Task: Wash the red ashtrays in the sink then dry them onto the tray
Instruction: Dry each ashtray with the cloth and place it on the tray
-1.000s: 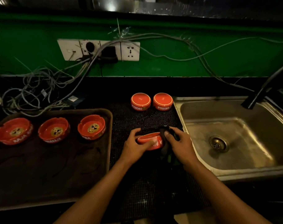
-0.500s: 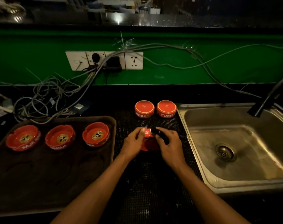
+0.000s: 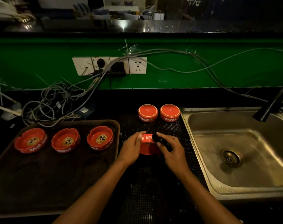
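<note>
Tipped further onto its side now, the round red ashtray (image 3: 147, 145) is gripped by the left hand (image 3: 132, 148); the right hand (image 3: 173, 151) pinches a dark cloth (image 3: 161, 140) against its rim.

A tangle of grey cables (image 3: 56, 101) hangs from white wall sockets (image 3: 109, 65) on the green wall (image 3: 202, 75).

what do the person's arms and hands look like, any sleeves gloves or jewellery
Both forearms are bare up to the bottom edge of the picture, with no sleeves in view. The left hand and right hand wear no gloves. No watch, bracelet or ring shows, though the light is dim.
</note>
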